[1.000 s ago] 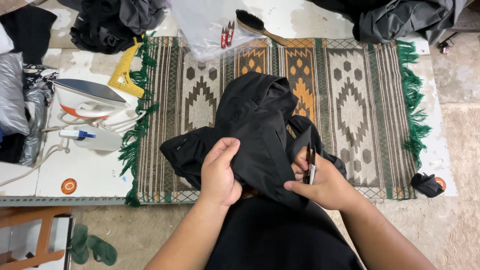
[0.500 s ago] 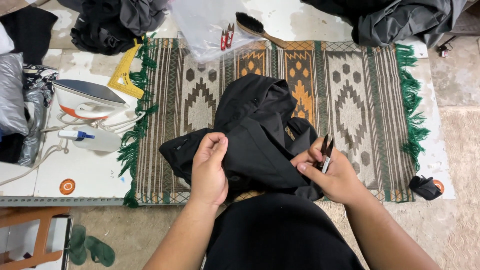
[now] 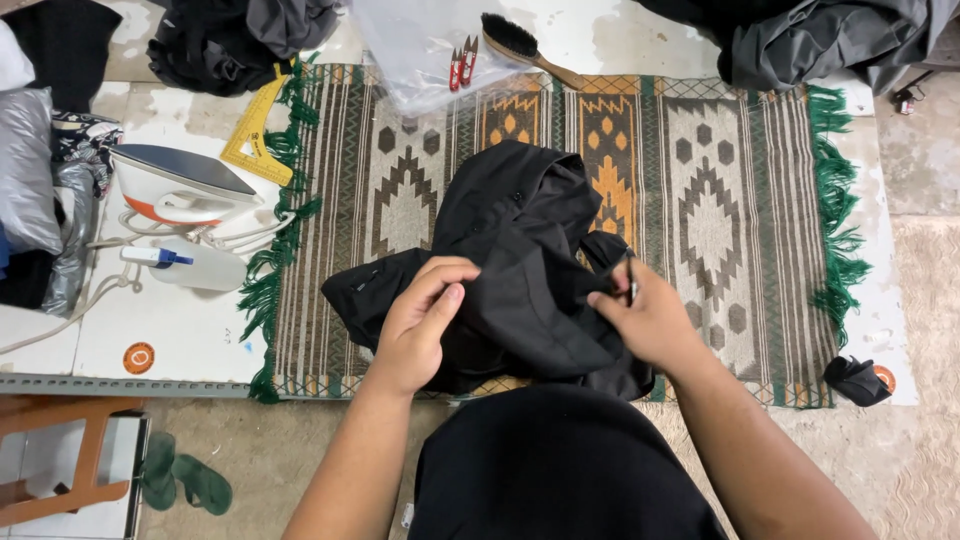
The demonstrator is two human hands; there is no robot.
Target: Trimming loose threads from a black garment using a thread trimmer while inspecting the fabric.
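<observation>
While I look down from the head camera, I see a pile of clothes [image 3: 30, 190] at the far left edge of the table [image 3: 170, 340]. Next to it sits an iron [image 3: 175, 185] with a spray bottle [image 3: 185, 265] just below it, and a yellow ruler [image 3: 255, 135] lies near the rug's green fringe. Down on the floor are green sandals [image 3: 185, 480]. My left hand [image 3: 420, 325] comes next; its fingers are curled and pinch a fold of the black cloth [image 3: 520, 260]. That cloth lies bunched up in the middle of the striped rug [image 3: 720, 200], close to the near edge. Above it, at the top of the rug, lie a clear bag [image 3: 420, 50], red snips [image 3: 462, 62] and a brush [image 3: 525, 45]. My right hand [image 3: 650, 320] is closed around a small dark tool [image 3: 631, 280] and also touches the cloth at its right side. I cannot tell just what kind of tool it is. Farther right, grey clothes [image 3: 820, 40] are heaped at the top corner, and a small black scrap [image 3: 855, 380] sits by the table's near right corner.
</observation>
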